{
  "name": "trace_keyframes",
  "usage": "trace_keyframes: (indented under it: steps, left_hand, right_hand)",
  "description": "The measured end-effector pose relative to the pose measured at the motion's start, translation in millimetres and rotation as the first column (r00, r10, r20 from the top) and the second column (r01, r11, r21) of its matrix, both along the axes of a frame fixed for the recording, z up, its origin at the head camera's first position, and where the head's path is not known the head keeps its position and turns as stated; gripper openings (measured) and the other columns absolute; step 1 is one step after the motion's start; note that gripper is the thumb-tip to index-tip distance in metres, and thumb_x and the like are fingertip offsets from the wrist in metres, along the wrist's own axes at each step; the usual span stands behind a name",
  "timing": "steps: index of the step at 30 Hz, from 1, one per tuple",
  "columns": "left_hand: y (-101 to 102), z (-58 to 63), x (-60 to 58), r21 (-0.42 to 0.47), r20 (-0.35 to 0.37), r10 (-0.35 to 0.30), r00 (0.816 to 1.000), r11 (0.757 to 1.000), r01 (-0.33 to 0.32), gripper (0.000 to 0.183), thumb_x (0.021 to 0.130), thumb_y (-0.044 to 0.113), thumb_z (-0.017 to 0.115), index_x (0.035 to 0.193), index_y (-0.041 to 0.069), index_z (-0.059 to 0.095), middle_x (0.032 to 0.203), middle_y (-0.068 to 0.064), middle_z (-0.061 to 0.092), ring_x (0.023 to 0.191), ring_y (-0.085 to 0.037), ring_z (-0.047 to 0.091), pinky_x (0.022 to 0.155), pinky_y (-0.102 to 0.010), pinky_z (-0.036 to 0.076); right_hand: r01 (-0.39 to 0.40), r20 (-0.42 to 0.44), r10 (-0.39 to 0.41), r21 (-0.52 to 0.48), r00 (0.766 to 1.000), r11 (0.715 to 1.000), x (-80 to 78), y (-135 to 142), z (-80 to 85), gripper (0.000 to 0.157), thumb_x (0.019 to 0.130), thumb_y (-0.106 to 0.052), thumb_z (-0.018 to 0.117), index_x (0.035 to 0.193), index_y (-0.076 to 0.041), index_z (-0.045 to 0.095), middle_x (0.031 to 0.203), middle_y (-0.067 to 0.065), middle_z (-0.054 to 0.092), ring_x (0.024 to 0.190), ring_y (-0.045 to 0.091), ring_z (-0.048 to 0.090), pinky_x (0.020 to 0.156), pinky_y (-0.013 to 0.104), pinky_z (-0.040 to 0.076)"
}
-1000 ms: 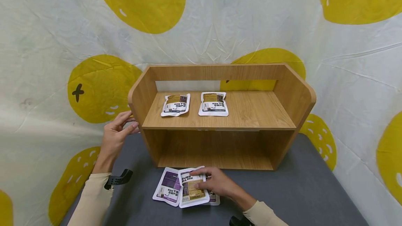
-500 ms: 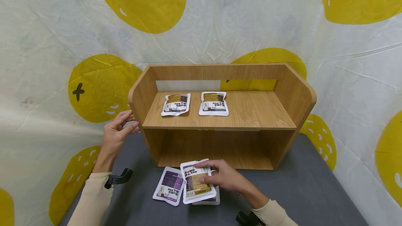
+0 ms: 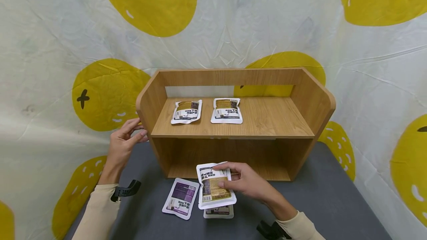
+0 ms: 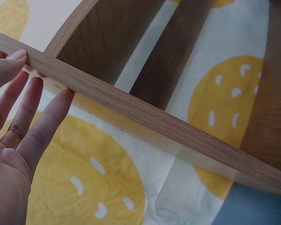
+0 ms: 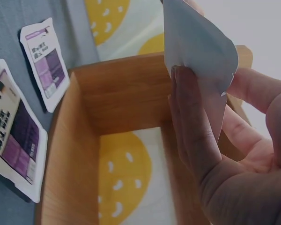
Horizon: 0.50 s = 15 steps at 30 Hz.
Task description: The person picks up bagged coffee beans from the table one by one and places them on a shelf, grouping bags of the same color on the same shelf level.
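My right hand point(image 3: 251, 180) pinches a white-edged pouch with a gold label point(image 3: 215, 188), thumb on the printed face and fingers at its edge and behind. The pouch is raised in front of the shelf and overlaps a purple-labelled pouch point(image 3: 219, 212) on the table. To the left lies another purple pouch point(image 3: 181, 198); both purple ones also show in the right wrist view. At the wooden shelf's point(image 3: 233, 130) left side panel, my left hand point(image 3: 123, 142) touches the board with its fingertips, fingers loosely extended, as the left wrist view point(image 4: 33, 108) shows.
Two gold-labelled pouches lie on the upper board, one at the left point(image 3: 186, 111) and one near the middle point(image 3: 227, 110). The shelf stands on a dark grey table point(image 3: 333, 203). Behind it hangs a white cloth point(image 3: 233, 21) with yellow shapes.
My right hand has lifted the gold pouch off the purple ones and brought it slightly right and toward the shelf, uncovering more of the left purple pouch. The left hand has stayed put.
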State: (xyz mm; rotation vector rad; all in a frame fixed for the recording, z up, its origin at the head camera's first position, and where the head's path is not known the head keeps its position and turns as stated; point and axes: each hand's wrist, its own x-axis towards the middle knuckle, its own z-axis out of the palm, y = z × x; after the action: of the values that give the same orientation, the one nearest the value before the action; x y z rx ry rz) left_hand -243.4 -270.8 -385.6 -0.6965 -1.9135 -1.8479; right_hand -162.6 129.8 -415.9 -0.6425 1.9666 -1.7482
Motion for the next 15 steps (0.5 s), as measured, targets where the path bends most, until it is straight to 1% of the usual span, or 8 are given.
trace_keyframes:
  steps: [8, 12, 15]
  left_hand:
    - [-1, -0.3, 0.2, -0.002, -0.010, -0.003, 1.000, 1.000, 0.003, 0.047, 0.093, -0.015, 0.061, 0.140, -0.009, 0.055, 0.128, -0.009, 0.060, 0.109, -0.020, 0.064, 0.076, -0.033, 0.063]
    - [0, 0.0, 0.3, -0.008, -0.004, 0.005, 1.000, 1.000, -0.005, 0.047, 0.094, -0.014, 0.062, 0.140, -0.008, 0.056, 0.128, -0.010, 0.059, 0.109, -0.020, 0.064, 0.076, -0.033, 0.063]
    - [0, 0.2, 0.4, -0.012, 0.006, 0.013, 1.000, 1.000, -0.013, 0.048, 0.093, -0.013, 0.063, 0.140, -0.007, 0.056, 0.128, -0.011, 0.059, 0.108, -0.020, 0.064, 0.076, -0.033, 0.063]
  right_hand:
    - [0.016, -0.036, -0.016, 0.010, 0.999, 1.000, 2.2, 7, 18.4, 0.048, 0.094, -0.010, 0.074, 0.139, -0.004, 0.059, 0.114, 0.021, 0.069, 0.090, 0.027, 0.074, 0.073, 0.032, 0.065]
    - [0.022, -0.063, -0.021, 0.020, 0.998, 1.000, 3.1, 11, 26.6, 0.048, 0.094, -0.012, 0.074, 0.139, -0.005, 0.060, 0.115, 0.021, 0.070, 0.091, 0.026, 0.074, 0.073, 0.031, 0.064]
    - [0.030, -0.065, -0.028, 0.019, 0.997, 0.999, 2.6, 16, 32.2, 0.047, 0.094, -0.013, 0.074, 0.139, -0.007, 0.060, 0.115, 0.020, 0.070, 0.090, 0.025, 0.073, 0.074, 0.032, 0.064]
